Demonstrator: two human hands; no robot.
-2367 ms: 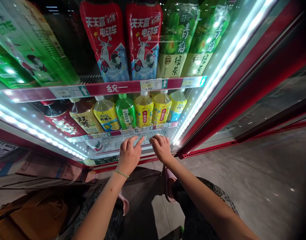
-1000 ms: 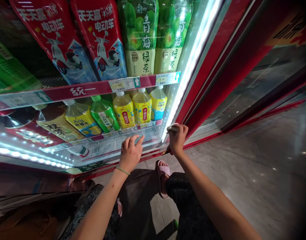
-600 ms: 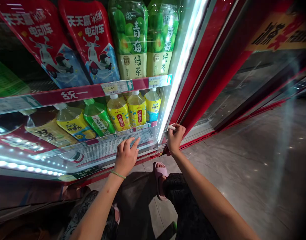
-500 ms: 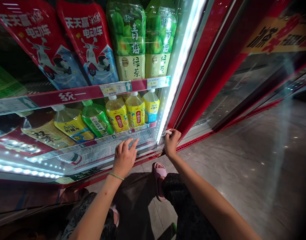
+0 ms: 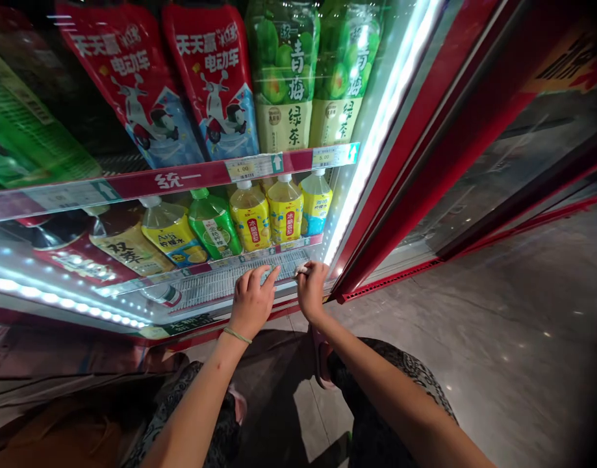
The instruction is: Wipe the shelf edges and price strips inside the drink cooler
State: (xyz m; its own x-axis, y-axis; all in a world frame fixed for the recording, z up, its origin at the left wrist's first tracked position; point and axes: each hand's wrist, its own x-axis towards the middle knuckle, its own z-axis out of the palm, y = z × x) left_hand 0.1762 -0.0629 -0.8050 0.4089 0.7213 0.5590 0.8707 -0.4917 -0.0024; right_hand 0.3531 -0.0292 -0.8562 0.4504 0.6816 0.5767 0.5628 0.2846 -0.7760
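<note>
My right hand [image 5: 312, 290] pinches a small white crumpled piece [image 5: 302, 270], perhaps tissue, in front of the right end of the bottom wire rack [image 5: 215, 281]. Just left of it, my left hand [image 5: 253, 298] is held palm down with its fingers loosely spread and nothing in them. Whether either hand touches the cooler cannot be made out. Above the hands, a row of drinks stands on the low shelf: yellow-labelled bottles [image 5: 285, 218], a green bottle [image 5: 214, 227] and a tan-labelled bottle [image 5: 127, 250].
Red bottles [image 5: 215, 84] and green tea bottles [image 5: 284, 84] fill the upper shelf behind a price rail [image 5: 181, 179]. A lit strip [image 5: 376, 143] and red frame [image 5: 400, 214] bound the cooler at right. A bottle [image 5: 164, 294] lies at the rack's left. Tiled floor [image 5: 497, 338] extends right.
My right hand has moved left from the cooler's frame to beside my left hand, still pinching the white piece. The view has shifted slightly left. My left hand keeps much the same pose.
</note>
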